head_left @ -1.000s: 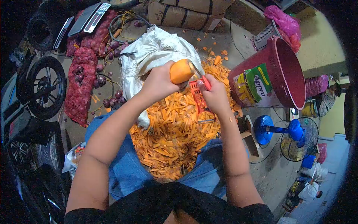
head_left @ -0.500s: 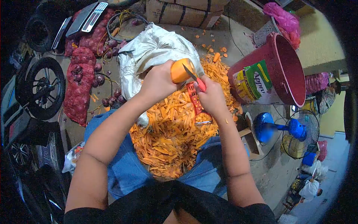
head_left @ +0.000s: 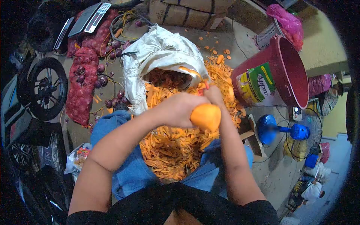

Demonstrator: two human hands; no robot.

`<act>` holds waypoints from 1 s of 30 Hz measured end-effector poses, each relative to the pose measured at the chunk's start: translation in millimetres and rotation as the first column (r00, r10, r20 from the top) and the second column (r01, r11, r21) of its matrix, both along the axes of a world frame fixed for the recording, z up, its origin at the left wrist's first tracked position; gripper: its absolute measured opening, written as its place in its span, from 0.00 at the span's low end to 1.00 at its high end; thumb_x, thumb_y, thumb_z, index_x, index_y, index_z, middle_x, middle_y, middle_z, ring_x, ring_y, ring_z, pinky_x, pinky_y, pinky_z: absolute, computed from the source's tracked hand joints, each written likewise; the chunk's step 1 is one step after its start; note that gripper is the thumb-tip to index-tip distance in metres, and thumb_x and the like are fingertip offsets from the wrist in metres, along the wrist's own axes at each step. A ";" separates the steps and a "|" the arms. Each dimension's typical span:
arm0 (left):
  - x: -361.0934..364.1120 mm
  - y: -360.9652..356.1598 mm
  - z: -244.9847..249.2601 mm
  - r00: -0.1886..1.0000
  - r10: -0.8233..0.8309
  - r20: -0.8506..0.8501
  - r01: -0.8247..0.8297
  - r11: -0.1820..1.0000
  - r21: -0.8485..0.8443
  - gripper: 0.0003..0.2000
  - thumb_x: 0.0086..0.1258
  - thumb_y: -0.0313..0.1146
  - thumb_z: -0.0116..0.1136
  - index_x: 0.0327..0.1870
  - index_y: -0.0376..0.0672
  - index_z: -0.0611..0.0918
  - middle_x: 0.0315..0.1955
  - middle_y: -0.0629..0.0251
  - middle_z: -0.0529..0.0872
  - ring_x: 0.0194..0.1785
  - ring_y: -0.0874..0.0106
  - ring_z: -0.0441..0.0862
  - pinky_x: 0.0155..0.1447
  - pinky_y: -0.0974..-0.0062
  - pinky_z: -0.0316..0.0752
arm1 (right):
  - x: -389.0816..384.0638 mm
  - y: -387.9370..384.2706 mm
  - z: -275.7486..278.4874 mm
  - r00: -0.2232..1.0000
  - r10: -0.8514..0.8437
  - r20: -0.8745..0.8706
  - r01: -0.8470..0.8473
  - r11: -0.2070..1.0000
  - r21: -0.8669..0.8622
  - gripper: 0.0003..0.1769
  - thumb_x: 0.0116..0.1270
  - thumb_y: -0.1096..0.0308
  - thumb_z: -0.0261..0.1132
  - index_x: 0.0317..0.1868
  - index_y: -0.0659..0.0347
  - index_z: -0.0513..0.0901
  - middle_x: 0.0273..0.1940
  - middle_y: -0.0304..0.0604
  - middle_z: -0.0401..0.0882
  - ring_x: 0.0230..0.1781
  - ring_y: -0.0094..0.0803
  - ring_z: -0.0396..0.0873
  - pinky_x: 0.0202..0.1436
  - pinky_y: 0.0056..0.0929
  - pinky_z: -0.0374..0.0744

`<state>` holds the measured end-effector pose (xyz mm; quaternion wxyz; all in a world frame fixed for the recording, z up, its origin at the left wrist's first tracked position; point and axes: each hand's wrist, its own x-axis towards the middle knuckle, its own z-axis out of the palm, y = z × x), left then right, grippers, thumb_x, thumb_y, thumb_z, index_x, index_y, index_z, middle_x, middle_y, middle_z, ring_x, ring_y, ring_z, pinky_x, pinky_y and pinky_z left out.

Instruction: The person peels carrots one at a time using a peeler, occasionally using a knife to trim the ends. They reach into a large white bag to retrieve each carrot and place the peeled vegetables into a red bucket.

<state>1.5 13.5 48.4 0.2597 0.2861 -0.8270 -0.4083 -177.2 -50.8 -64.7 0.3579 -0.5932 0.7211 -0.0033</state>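
Note:
My left hand (head_left: 183,109) is closed around a thick peeled carrot (head_left: 205,117), its broad end turned toward me. Just beyond it, my right hand (head_left: 214,95) is closed on a knife, of which only a blurred bit of red handle (head_left: 203,89) shows; the blade cannot be made out. The hands are close together, with the left partly in front of the right. Below them a heap of orange carrot peelings (head_left: 168,146) lies between my knees. A white woven sack (head_left: 161,47) gapes open at the far side of the heap.
A dark red bucket (head_left: 275,48) lies tilted at the right, near a blue fan (head_left: 300,131). Red net sacks of onions (head_left: 79,90) and a scale (head_left: 85,20) are on the left. Cardboard boxes (head_left: 189,15) stand behind. A person (head_left: 312,192) is far off at right.
The carrot has swung down and right, and its end now faces me. My left hand moved right, in front of the right hand. The knife blade and a red slotted tool have gone from sight.

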 end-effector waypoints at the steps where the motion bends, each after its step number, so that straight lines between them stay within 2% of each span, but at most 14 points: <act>1: 3.8 -4.8 1.3 1.000 0.010 0.006 -0.010 1.000 0.004 0.21 0.37 0.33 0.64 0.37 0.42 0.74 0.29 0.58 0.78 0.34 0.66 0.77 0.38 0.74 0.70 | 1.3 3.4 -29.9 1.000 0.010 0.006 -0.010 1.000 0.004 0.17 0.48 0.62 0.60 0.39 0.59 0.73 0.29 0.44 0.77 0.28 0.36 0.76 0.31 0.31 0.73; 3: 10.2 -20.6 4.9 0.992 0.117 -0.052 -0.114 0.992 0.051 0.21 0.37 0.33 0.64 0.36 0.41 0.74 0.29 0.58 0.78 0.35 0.65 0.77 0.38 0.74 0.70 | 1.0 18.6 -74.4 0.863 0.404 0.302 -0.230 0.847 -0.479 0.18 0.49 0.61 0.60 0.40 0.59 0.74 0.32 0.43 0.77 0.31 0.32 0.76 0.32 0.29 0.73; 6: 14.0 -29.3 -4.5 0.980 0.179 -0.089 -0.178 0.984 0.023 0.21 0.36 0.30 0.62 0.36 0.39 0.72 0.28 0.57 0.77 0.35 0.63 0.76 0.39 0.74 0.69 | 32.2 31.1 -17.5 0.807 0.456 0.377 -0.074 0.711 -0.700 0.16 0.51 0.63 0.57 0.40 0.60 0.75 0.29 0.43 0.77 0.30 0.30 0.76 0.33 0.28 0.72; 7: 16.7 -30.8 -7.8 0.974 0.216 -0.073 -0.217 0.976 -0.007 0.21 0.36 0.30 0.62 0.37 0.39 0.72 0.27 0.57 0.77 0.35 0.63 0.76 0.39 0.75 0.69 | 34.2 31.0 7.8 0.807 0.455 0.377 -0.075 0.712 -0.699 0.16 0.51 0.63 0.57 0.40 0.60 0.75 0.29 0.43 0.77 0.30 0.30 0.76 0.33 0.28 0.72; 9: 23.8 -33.5 -10.6 0.968 0.251 -0.009 -0.251 0.968 -0.021 0.20 0.37 0.29 0.59 0.37 0.39 0.72 0.28 0.55 0.77 0.36 0.61 0.76 0.39 0.73 0.69 | 31.0 28.1 49.4 0.894 -0.011 0.448 0.056 0.995 -0.088 0.13 0.52 0.67 0.54 0.39 0.61 0.76 0.28 0.43 0.77 0.28 0.29 0.75 0.33 0.27 0.72; 10: 26.4 -35.2 -13.9 0.934 0.319 0.161 -0.321 0.947 -0.019 0.20 0.38 0.30 0.58 0.37 0.39 0.72 0.28 0.54 0.77 0.36 0.60 0.75 0.39 0.71 0.69 | 19.2 21.1 54.3 0.929 -0.038 0.367 0.067 0.996 -0.066 0.12 0.51 0.71 0.50 0.36 0.60 0.77 0.26 0.42 0.77 0.24 0.27 0.74 0.30 0.25 0.71; 11: 28.5 -36.6 -17.6 0.868 0.374 0.326 -0.385 0.922 -0.031 0.19 0.38 0.30 0.57 0.36 0.40 0.72 0.29 0.53 0.77 0.36 0.59 0.75 0.39 0.70 0.69 | -3.7 13.3 26.7 0.832 -0.040 0.554 0.192 0.957 -0.219 0.12 0.50 0.73 0.50 0.32 0.60 0.79 0.24 0.41 0.77 0.21 0.25 0.73 0.27 0.24 0.70; 13: 33.2 -36.8 -31.4 0.840 0.364 0.402 -0.367 0.928 -0.073 0.17 0.40 0.31 0.57 0.35 0.41 0.72 0.28 0.53 0.77 0.35 0.58 0.74 0.37 0.66 0.69 | -24.3 12.7 73.3 0.884 -0.123 0.452 0.325 0.855 -0.403 0.10 0.53 0.72 0.50 0.32 0.61 0.78 0.22 0.37 0.75 0.18 0.20 0.67 0.21 0.21 0.67; 17: 28.1 -25.8 -87.0 0.588 0.110 0.801 -0.052 0.994 -0.098 0.10 0.45 0.27 0.53 0.30 0.43 0.71 0.25 0.60 0.78 0.33 0.61 0.76 0.33 0.66 0.71 | -90.3 7.6 101.5 0.612 -0.174 0.772 0.712 0.547 -0.441 0.09 0.56 0.64 0.55 0.25 0.62 0.74 0.21 0.30 0.69 0.20 0.16 0.62 0.23 0.16 0.63; 21: 4.3 7.2 -120.8 0.329 -0.277 0.903 0.386 0.912 0.139 0.10 0.50 0.33 0.51 0.35 0.47 0.75 0.29 0.68 0.79 0.35 0.68 0.77 0.32 0.69 0.71 | -107.5 28.8 156.2 0.310 -0.132 0.942 0.913 0.316 -0.256 0.09 0.57 0.66 0.54 0.31 0.64 0.72 0.23 0.37 0.72 0.25 0.24 0.72 0.27 0.24 0.72; 26: -50.5 -32.2 -93.1 0.089 -0.362 0.928 0.500 0.822 0.273 0.07 0.49 0.35 0.53 0.28 0.47 0.79 0.27 0.69 0.79 0.34 0.70 0.77 0.32 0.70 0.71 | -166.2 31.3 145.9 0.073 0.003 0.997 0.976 0.206 -0.072 0.12 0.59 0.63 0.51 0.37 0.64 0.71 0.29 0.40 0.72 0.22 0.30 0.72 0.22 0.28 0.72; 28: -82.8 -70.1 -79.4 0.451 0.046 0.892 0.564 0.760 -0.324 0.07 0.46 0.40 0.54 0.22 0.50 0.78 0.21 0.67 0.77 0.32 0.65 0.76 0.34 0.67 0.68 | -180.1 36.9 147.9 0.069 0.022 0.997 0.980 0.184 -0.072 0.12 0.59 0.63 0.51 0.37 0.63 0.71 0.29 0.39 0.72 0.22 0.30 0.72 0.21 0.28 0.72; 29: -108.1 -83.9 -22.9 0.550 0.061 0.833 0.529 0.746 -0.404 0.05 0.48 0.37 0.49 0.26 0.51 0.77 0.23 0.67 0.77 0.36 0.65 0.75 0.41 0.66 0.67 | -182.8 40.1 148.8 0.067 0.040 0.997 0.984 0.165 -0.073 0.12 0.59 0.62 0.50 0.37 0.62 0.71 0.29 0.39 0.72 0.22 0.30 0.71 0.20 0.28 0.71; 30: -127.9 -96.9 8.4 0.824 0.216 0.523 0.342 0.546 -0.765 0.06 0.49 0.35 0.49 0.29 0.51 0.75 0.28 0.68 0.77 0.41 0.67 0.73 0.43 0.62 0.67 | -176.5 45.6 160.8 0.032 -0.012 0.999 0.988 0.154 -0.030 0.11 0.60 0.61 0.48 0.35 0.60 0.71 0.26 0.39 0.71 0.17 0.28 0.69 0.15 0.26 0.68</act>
